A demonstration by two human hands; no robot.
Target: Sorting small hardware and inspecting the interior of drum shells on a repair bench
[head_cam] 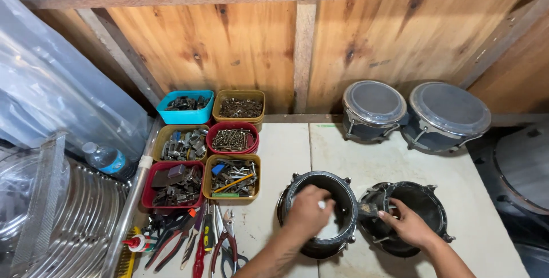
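1. The left hand (306, 212) hangs over the left shell of a pair of joined black drum shells (320, 215) on the pale surface (286, 146). Its fingers (320, 201) are curled together over the shell's open mouth, and a small white bit shows at the fingertips — whether they pinch it, I cannot tell.
2. The right hand (409, 226) rests on the near rim of the right shell (414, 215), fingers slightly apart, the forefinger reaching toward the bridge block between the two shells.
3. Beyond the fingers, against the wooden wall, stands a finished pair of bongos (414, 115) with clear heads.
4. Left of the left fingers sit small trays of screws and fittings (209, 146), with pliers and screwdrivers (200, 241) lying nearer — well apart from both hands.
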